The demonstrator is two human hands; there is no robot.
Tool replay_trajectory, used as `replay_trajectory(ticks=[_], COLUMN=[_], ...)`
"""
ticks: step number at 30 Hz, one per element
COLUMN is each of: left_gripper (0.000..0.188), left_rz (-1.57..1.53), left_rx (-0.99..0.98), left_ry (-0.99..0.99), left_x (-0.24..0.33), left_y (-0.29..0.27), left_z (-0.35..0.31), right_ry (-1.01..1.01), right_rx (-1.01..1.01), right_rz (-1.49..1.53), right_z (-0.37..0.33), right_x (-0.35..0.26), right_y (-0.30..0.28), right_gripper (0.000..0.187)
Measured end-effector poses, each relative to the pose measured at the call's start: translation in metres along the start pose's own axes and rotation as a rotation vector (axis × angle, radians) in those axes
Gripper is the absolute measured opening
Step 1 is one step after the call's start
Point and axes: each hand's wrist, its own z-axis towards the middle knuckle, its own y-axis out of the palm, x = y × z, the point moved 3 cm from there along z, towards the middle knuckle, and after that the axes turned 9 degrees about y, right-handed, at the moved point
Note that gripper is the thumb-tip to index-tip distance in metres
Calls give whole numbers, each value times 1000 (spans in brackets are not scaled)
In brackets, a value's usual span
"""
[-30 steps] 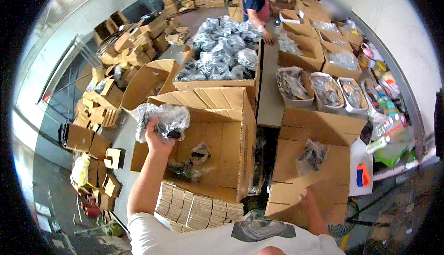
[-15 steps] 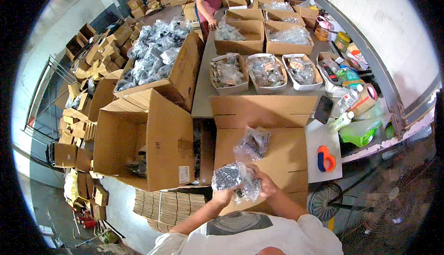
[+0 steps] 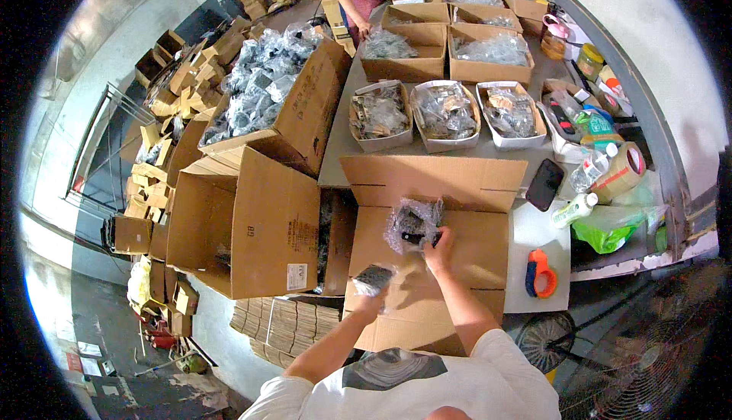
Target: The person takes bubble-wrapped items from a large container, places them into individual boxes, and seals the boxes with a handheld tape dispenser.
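In my left hand (image 3: 372, 303) is a small dark grey block-like part in clear wrap (image 3: 373, 280); its kind cannot be made out. My right hand (image 3: 438, 251) reaches farther forward, its fingers curled at the right edge of a bubble-wrapped bundle (image 3: 410, 218). A black piece shows at the bundle's near side, beside those fingers. The bundle lies on an opened-out cardboard box (image 3: 473, 264), whose far flap stands up.
Left stand a tipped cardboard box (image 3: 274, 222) and a large carton (image 3: 305, 107) heaped with wrapped parts. Beyond are white trays (image 3: 446, 145) of bagged parts. An orange-and-blue tape roll (image 3: 542, 275), a phone (image 3: 544, 184) and bottles (image 3: 573, 211) lie right. Another person (image 3: 357, 1) stands far off.
My hands have parted. The left keeps a wrapped part near me; the right has moved forward to the bundle on the cardboard, where a black piece now shows.
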Motion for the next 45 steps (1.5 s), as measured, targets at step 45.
replay_trajectory(ticks=[45], left_gripper=[53], left_rz=[1294], left_rx=[-245], left_ry=[666], left_x=[88], left_y=[46], left_z=[104], right_ry=[889], right_rx=[-39], right_rz=[1007], right_z=[369], right_x=[-16], right_y=[-169], right_gripper=[14])
